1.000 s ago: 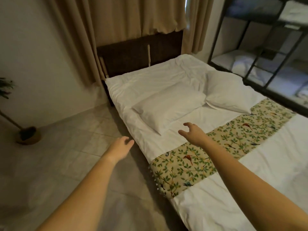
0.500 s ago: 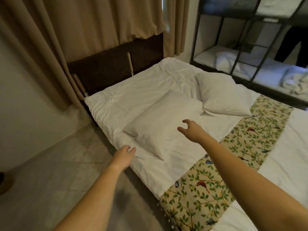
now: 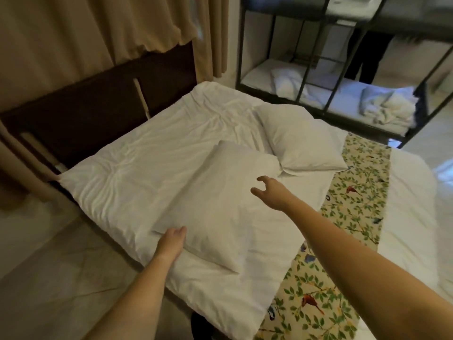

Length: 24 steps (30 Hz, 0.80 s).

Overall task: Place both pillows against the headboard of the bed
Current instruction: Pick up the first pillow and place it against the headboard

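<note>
The left hand (image 3: 172,240) lies flat with its fingers together on the near edge of the near pillow (image 3: 215,204), touching the fabric; the fingertips sit at the seam, and it is not clear whether any of them curl under it, so a real hold cannot be made out. The right hand (image 3: 272,192) hangs over the far side of the same pillow, fingers and thumb spread and curved like a claw, gripping nothing. Whether it touches the cloth is hard to judge from this angle.

That pillow lies flat near the middle of the bed (image 3: 137,173), well apart from the dark headboard (image 3: 98,114). The second pillow (image 3: 296,141) lies beyond it toward the right, their corners meeting or overlapping; it too is clear of the headboard. A leafy, bird-printed runner (image 3: 353,212) crosses the white bedding beside the right arm.

Curtains (image 3: 81,33) hide the headboard's top and left end. Behind the bed stands a metal bunk frame (image 3: 316,57) holding rumpled linen, its upper part cut off by the picture edge.
</note>
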Tool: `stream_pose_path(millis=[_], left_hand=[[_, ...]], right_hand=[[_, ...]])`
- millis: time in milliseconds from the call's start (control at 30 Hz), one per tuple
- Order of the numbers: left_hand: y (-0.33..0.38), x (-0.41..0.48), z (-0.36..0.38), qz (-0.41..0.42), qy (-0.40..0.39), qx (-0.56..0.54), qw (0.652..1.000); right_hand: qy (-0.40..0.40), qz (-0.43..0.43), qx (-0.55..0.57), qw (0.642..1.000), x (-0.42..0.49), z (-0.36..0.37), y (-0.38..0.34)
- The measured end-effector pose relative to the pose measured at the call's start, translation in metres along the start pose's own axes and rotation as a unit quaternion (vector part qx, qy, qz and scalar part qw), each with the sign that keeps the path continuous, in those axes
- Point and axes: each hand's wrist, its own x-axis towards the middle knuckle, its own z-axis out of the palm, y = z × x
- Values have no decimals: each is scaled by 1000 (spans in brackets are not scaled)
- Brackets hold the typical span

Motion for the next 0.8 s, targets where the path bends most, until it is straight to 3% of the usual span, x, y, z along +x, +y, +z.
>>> stream_pose_path(millis=[467, 800], left_hand=[[-8, 173, 11, -61, -63, 16, 996], [-11, 229, 60, -127, 26, -42, 991]], right_hand=[[8, 101, 3, 995, 170, 42, -6], [6, 105, -8, 994, 262, 50, 45]])
